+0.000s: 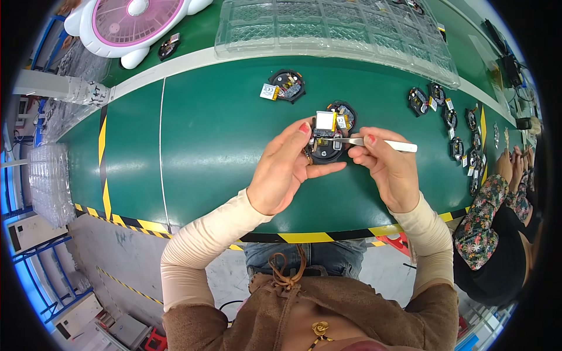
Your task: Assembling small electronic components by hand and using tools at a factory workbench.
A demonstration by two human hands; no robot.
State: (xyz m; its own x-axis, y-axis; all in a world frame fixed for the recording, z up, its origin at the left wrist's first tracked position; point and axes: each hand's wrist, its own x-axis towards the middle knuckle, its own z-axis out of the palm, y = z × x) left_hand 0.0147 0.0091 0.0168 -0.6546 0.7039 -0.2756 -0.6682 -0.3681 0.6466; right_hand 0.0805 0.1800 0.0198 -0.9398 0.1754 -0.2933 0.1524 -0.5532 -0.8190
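My left hand (287, 159) grips a round black electronic module (325, 153) by its left edge, thumb on top and a finger stretched along its near side. A silver battery pouch (325, 120) with yellow tape sticks out at the module's far side. Between the thumb and fingers of my right hand (383, 164) is a pair of metal tweezers (389, 144), its tip over the module's inside. What the tip touches is too small to tell. Just behind lies a second round module (344, 114), partly hidden. Farther back rests another open module (285, 86) with a white-labelled battery.
Several similar modules (456, 148) lie at the right of the green table (222, 117). Clear plastic trays (333, 29) stand beyond the rail, beside a pink and white fan (137, 23). Striped tape (310, 237) marks the near edge. At far right sits a person in a floral sleeve (483, 207).
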